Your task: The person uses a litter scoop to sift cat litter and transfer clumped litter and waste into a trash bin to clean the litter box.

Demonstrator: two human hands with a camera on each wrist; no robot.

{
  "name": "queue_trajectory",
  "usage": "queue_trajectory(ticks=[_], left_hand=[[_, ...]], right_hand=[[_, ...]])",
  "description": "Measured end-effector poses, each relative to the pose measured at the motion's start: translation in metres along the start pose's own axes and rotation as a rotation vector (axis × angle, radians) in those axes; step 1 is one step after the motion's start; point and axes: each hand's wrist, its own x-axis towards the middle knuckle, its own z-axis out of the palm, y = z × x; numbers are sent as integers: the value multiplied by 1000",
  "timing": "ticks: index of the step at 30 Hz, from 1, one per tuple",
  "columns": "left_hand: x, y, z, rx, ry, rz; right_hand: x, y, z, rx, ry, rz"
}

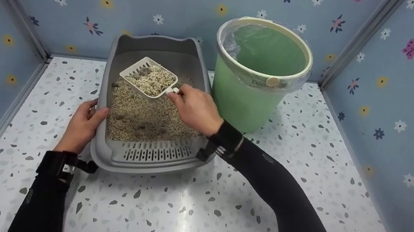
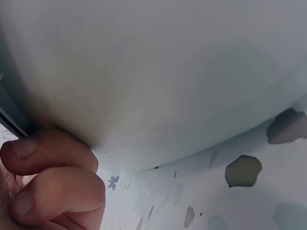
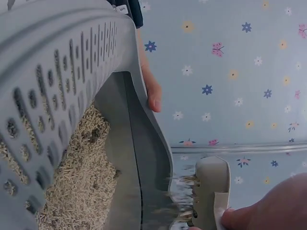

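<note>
While the right hand [image 1: 199, 109] pinches the slotted white litter scoop [image 1: 136, 68] by its handle [image 1: 172, 90], centre-left in the head view, the left hand [image 1: 81, 124] grips the grey litter tray [image 1: 153, 168] at its rim. The loaded scoop, above the tray, is probably light and stiff; its handle seems the right hold, since loose pellets could spill if it tips. The right hand hides most of the handle.

From the left wrist, curled fingers [image 2: 60, 194] fill the lower left; the tray's inside is hidden.

From the right wrist, pellets streak blurrily beside the scoop, lower right, where the frame's edge cuts off the right hand.
</note>
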Motion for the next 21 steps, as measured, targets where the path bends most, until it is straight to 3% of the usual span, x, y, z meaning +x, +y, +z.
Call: queue_trajectory(ticks=[17,21], left_hand=[[2,3,-4,-11,-37,3],[2,3,-3,4,-28,0]], right_hand=[[-14,4,-12,-22,-103,15],[-17,5,-11,-22,-97,-15]])
